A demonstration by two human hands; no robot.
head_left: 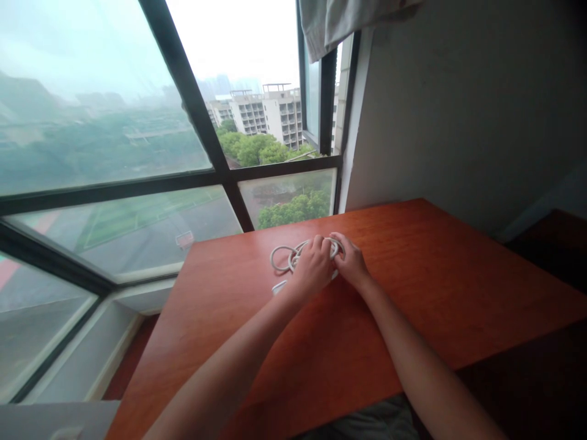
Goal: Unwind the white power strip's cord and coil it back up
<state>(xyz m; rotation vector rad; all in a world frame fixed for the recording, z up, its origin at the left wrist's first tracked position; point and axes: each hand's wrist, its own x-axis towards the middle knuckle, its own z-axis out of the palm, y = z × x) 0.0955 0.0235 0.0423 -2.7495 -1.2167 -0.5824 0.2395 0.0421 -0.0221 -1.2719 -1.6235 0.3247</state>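
A white cable (280, 259) lies in loose coils on the reddish-brown table (220, 330), toward its window side. My left hand (315, 264) is over the coils, its fingers curled down around them and hiding much of the bundle. Close beside it on the right, my right hand (351, 259) grips the right end of the same coils between thumb and fingers. From under my left wrist sticks out the end of a flat white piece (279, 286); the rest of it is covered, so its kind cannot be made out.
Dark-framed windows (229, 175) border the table's far and left sides, with one pane swung open. A curtain (339, 21) hangs at the top. A grey wall (440, 122) rises behind the table's right part. The table's near edge is just before my body.
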